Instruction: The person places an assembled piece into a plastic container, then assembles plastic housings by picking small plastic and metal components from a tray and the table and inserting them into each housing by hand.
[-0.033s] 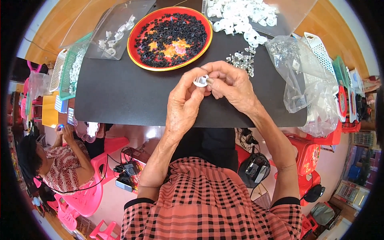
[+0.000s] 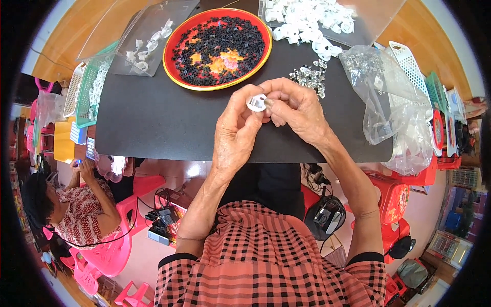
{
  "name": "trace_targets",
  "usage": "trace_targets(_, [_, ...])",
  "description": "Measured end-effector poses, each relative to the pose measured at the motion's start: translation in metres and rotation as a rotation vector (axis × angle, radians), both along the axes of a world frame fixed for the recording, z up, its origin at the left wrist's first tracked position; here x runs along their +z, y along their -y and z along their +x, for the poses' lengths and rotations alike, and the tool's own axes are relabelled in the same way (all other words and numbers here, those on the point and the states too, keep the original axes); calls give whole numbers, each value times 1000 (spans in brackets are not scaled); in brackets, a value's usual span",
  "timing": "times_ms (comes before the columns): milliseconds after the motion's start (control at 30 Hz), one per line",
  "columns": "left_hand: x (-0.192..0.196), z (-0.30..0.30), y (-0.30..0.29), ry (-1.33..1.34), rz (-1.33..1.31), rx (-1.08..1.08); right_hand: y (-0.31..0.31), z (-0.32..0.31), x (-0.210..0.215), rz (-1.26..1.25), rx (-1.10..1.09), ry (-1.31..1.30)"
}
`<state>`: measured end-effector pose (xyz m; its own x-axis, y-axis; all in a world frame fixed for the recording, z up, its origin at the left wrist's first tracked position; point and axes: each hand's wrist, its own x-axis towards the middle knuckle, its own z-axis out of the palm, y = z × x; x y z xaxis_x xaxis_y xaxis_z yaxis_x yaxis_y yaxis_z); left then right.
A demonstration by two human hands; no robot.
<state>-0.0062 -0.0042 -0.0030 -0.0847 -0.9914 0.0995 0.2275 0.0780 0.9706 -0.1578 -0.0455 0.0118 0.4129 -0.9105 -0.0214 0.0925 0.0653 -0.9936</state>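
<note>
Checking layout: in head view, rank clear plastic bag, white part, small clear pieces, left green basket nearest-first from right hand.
From the right hand:
1. White part: at its fingertips.
2. Small clear pieces: just beyond the hand.
3. Clear plastic bag: to its right.
4. Green basket: far left.

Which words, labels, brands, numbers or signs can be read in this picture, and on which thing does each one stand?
None can be read clearly.
White plastic part between left hand and right hand: no lettering I can make out.
Round red tray: floral pattern, no readable lettering.
Small rectangular panel at left: any marks too small and blurred.
</note>
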Motion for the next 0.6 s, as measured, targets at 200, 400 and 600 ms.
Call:
trace_targets(200, [-2,0,-1,-145,89,-2,-3,0,2,-5,9,-65])
trace_targets(400, [-1,1,-1,-92,75,-32,-5,6,-6,-88,-62,-26])
trace_targets(600, [-5,2,-3,-31,83,-32,-2,1,-9,-51,-41,5])
